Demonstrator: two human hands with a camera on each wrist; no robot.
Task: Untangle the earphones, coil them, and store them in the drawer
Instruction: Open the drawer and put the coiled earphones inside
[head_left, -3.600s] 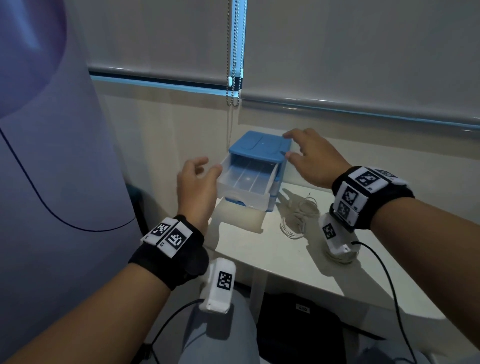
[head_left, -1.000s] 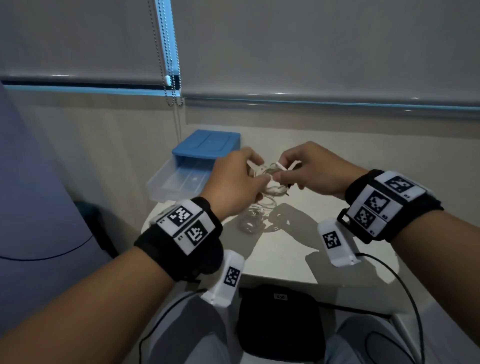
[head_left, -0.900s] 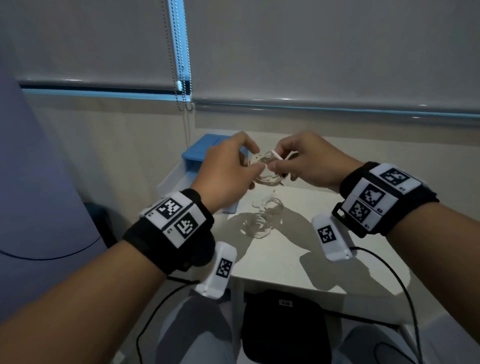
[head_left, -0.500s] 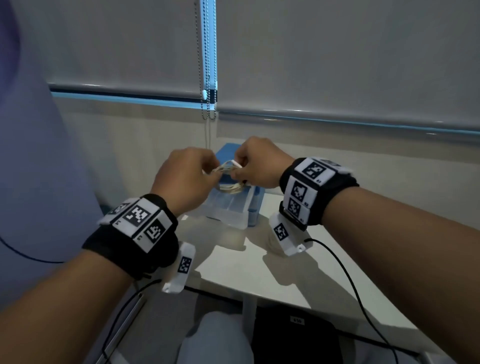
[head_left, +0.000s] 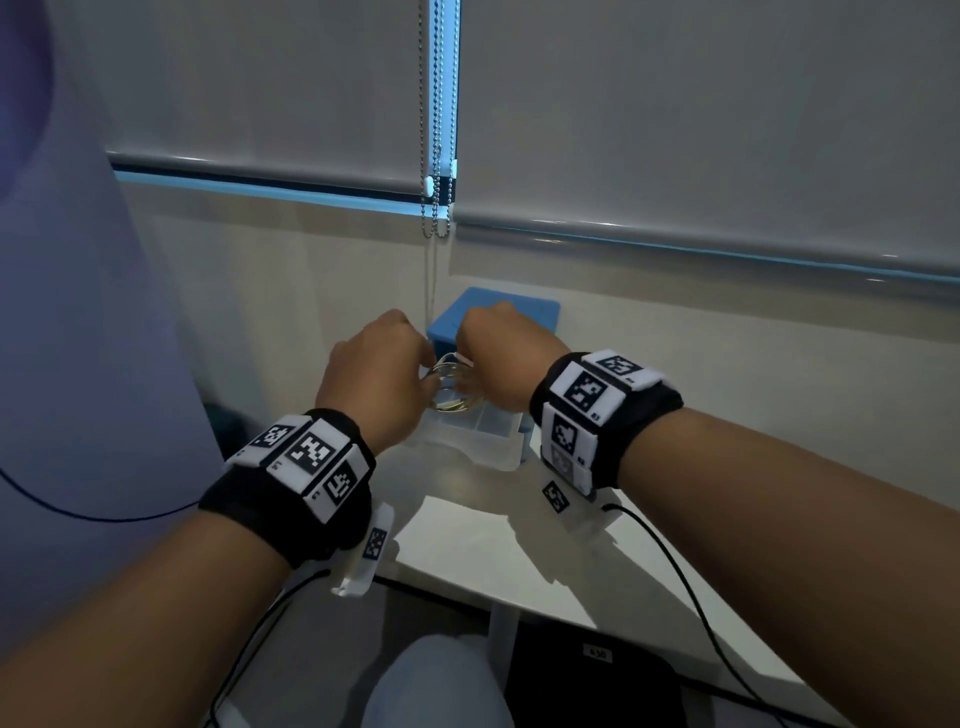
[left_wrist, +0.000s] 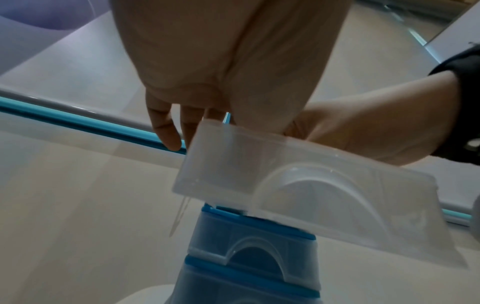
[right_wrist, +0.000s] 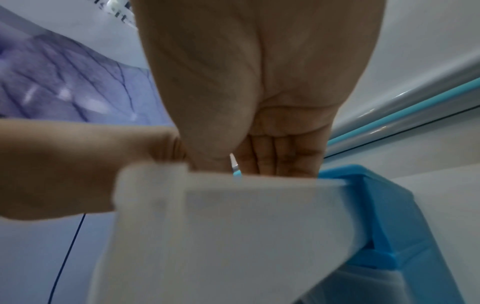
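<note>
The coiled white earphones hang between my two hands, right over the pulled-out clear drawer of the small blue drawer unit. My left hand pinches the coil's left side and my right hand pinches its right side. In the left wrist view the drawer's front with its arched handle fills the middle below my left hand. A white stem of the earphones shows by my right hand's fingers above the drawer wall. The fingertips are hidden behind the drawer rim.
The drawer unit stands at the far corner of a white table, against the wall under roller blinds with a bead chain. A purple panel stands close on the left. A black bag lies under the table.
Both hands lifted the earphones off the table, gathered them into a coil, and carried them left and back. The coil now sits lower, at the open drawer's mouth.
</note>
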